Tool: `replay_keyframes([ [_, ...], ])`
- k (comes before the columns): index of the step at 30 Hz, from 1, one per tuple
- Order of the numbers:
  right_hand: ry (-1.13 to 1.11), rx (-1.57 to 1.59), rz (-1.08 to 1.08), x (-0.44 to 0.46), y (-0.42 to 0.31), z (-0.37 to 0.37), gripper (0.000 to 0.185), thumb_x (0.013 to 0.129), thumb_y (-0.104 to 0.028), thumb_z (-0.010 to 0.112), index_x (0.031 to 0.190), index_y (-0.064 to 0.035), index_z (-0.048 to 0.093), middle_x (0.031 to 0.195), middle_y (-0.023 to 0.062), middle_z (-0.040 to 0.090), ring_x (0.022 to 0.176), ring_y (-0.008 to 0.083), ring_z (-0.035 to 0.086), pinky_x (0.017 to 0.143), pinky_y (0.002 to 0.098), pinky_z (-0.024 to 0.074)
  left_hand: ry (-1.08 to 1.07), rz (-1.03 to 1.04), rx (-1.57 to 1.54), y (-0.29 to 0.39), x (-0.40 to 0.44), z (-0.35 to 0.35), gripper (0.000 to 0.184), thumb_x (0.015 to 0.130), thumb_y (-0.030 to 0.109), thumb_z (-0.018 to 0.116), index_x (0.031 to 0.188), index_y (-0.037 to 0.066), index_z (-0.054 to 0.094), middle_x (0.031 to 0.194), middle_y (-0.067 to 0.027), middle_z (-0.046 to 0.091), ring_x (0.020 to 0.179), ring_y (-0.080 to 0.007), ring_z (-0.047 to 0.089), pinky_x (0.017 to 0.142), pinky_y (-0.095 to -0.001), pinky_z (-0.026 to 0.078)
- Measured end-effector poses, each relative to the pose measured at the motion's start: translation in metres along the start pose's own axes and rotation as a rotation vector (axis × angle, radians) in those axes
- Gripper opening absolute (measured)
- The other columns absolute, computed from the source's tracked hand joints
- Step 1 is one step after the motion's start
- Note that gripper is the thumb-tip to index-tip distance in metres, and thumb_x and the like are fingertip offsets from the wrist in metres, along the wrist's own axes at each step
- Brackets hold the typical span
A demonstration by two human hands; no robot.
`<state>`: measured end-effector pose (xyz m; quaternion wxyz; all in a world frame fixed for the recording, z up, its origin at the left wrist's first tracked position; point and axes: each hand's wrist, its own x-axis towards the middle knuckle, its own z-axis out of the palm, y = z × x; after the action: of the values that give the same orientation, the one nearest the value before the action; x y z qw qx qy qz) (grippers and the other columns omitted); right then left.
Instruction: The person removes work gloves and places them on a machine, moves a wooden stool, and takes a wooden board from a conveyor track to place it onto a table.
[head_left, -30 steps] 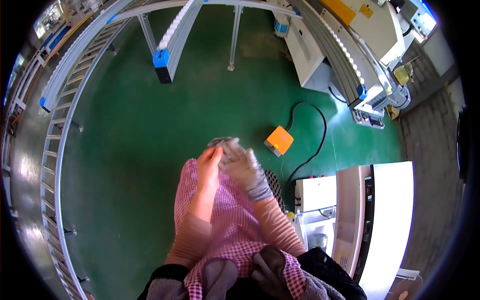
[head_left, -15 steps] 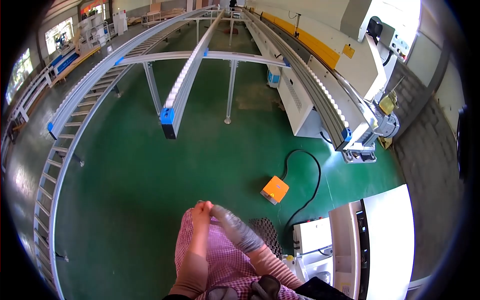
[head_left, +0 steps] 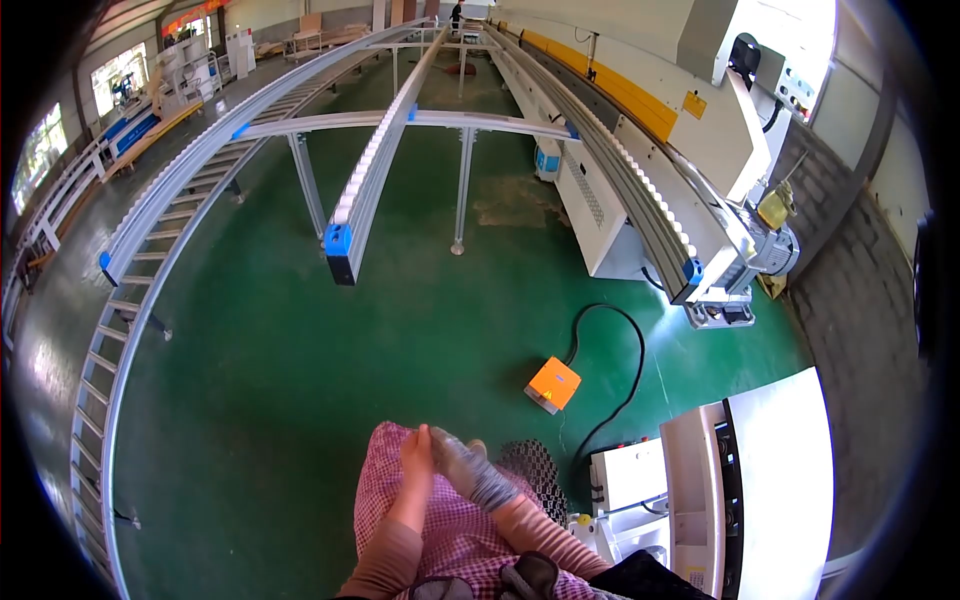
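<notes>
My bare left hand (head_left: 417, 458) is held in front of my lap, its fingers closed at the finger end of a grey glove (head_left: 462, 466). That glove covers my right hand (head_left: 480, 480), which points inward and touches the left. The gloved fingers lie close together and their exact shape is hard to make out. Beneath both hands is a pink checked apron (head_left: 385, 480).
An orange box (head_left: 553, 384) with a black cable (head_left: 641, 350) lies on the green floor ahead. White equipment (head_left: 775, 480) stands at right. Roller rails (head_left: 365, 200) run forward, beside a long machine (head_left: 640, 90). A person (head_left: 456, 15) is far off.
Both hands have come down slightly toward my lap, staying together. The left hand has shifted a little right and turned more upright. A distant person has come into clearer view.
</notes>
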<state>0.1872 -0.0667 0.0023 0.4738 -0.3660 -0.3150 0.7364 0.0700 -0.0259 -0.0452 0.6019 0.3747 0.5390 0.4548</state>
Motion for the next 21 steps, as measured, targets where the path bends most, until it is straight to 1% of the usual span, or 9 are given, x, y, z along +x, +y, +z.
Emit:
replay_keyframes([
  [3,-0.032,-0.102,0.005,-0.007,-0.001,0.005,0.053,0.108,-0.026,0.042,0.154,-0.0029,0.028,0.154,0.0170,0.039,0.142,0.0293,0.042,0.117,0.0409,0.0357,0.098,-0.024,0.137,-0.037,0.005,-0.005,0.041,0.104,0.032,0.056,0.084,-0.001,0.068,0.076,-0.0062,0.064,0.069,-0.0154,0.057,0.061,-0.0364,0.045],
  [5,-0.038,-0.134,0.017,-0.014,-0.003,0.005,0.051,0.108,-0.025,0.042,0.152,-0.0026,0.030,0.152,0.0167,0.040,0.140,0.0289,0.043,0.115,0.0405,0.0364,0.152,0.177,0.519,-0.071,0.016,-0.012,0.049,0.104,0.034,0.046,0.088,-0.005,0.071,0.084,-0.0252,0.070,0.074,-0.0387,0.066,0.068,-0.0487,0.049],
  [6,-0.042,-0.148,0.029,-0.019,-0.005,0.005,0.051,0.107,-0.025,0.042,0.151,-0.0024,0.031,0.151,0.0166,0.041,0.139,0.0287,0.043,0.115,0.0403,0.0368,0.143,0.158,0.555,-0.067,0.014,-0.011,0.047,0.103,0.030,0.046,0.084,-0.004,0.071,0.085,-0.0275,0.068,0.080,-0.0445,0.066,0.071,-0.0528,0.049],
  [10,-0.012,-0.182,0.073,-0.035,-0.011,0.001,0.047,0.106,-0.023,0.044,0.147,-0.0016,0.034,0.147,0.0160,0.043,0.136,0.0279,0.045,0.112,0.0394,0.0382,0.156,0.317,0.681,-0.064,0.010,-0.009,0.049,0.103,0.031,0.044,0.080,-0.003,0.070,0.080,-0.0267,0.068,0.078,-0.0446,0.066,0.070,-0.0533,0.049],
  [13,0.020,-0.205,0.101,-0.048,-0.012,-0.002,0.045,0.106,-0.021,0.045,0.145,-0.0011,0.036,0.144,0.0156,0.045,0.133,0.0273,0.047,0.110,0.0388,0.0393,0.195,0.277,0.710,-0.075,0.018,-0.010,0.045,0.102,0.028,0.047,0.076,-0.001,0.070,0.079,-0.0221,0.071,0.075,-0.0401,0.068,0.065,-0.0502,0.050],
  [15,0.035,-0.220,0.110,-0.054,-0.012,-0.005,0.043,0.105,-0.020,0.045,0.143,-0.0007,0.038,0.142,0.0153,0.047,0.132,0.0269,0.048,0.109,0.0384,0.0400,0.212,0.465,0.845,-0.119,0.043,-0.023,0.042,0.102,0.026,0.051,0.072,0.001,0.070,0.075,-0.0153,0.072,0.070,-0.0320,0.068,0.061,-0.0430,0.050],
  [16,0.039,-0.223,0.113,-0.058,-0.011,-0.005,0.042,0.105,-0.020,0.045,0.142,-0.0006,0.039,0.141,0.0152,0.047,0.131,0.0267,0.048,0.108,0.0382,0.0403,0.207,0.464,0.848,-0.097,0.036,-0.021,0.042,0.102,0.026,0.051,0.072,0.001,0.070,0.075,-0.0153,0.072,0.070,-0.0320,0.068,0.061,-0.0430,0.050],
  [18,0.059,-0.232,0.110,-0.066,-0.010,-0.008,0.041,0.104,-0.019,0.046,0.140,-0.0002,0.041,0.139,0.0149,0.049,0.129,0.0263,0.049,0.107,0.0377,0.0411,0.215,0.028,0.104,-0.019,0.012,-0.007,0.042,0.101,0.029,0.057,0.072,0.001,0.070,0.069,-0.0088,0.069,0.067,-0.0222,0.065,0.061,-0.0366,0.049],
  [21,0.082,-0.252,0.118,-0.086,-0.009,-0.007,0.039,0.103,-0.018,0.047,0.137,0.0003,0.043,0.136,0.0145,0.051,0.127,0.0257,0.051,0.105,0.0371,0.0421,0.227,0.000,0.285,-0.092,0.053,-0.031,0.051,0.100,0.041,0.060,0.077,-0.003,0.070,0.067,-0.0076,0.064,0.066,-0.0200,0.059,0.061,-0.0381,0.047],
])
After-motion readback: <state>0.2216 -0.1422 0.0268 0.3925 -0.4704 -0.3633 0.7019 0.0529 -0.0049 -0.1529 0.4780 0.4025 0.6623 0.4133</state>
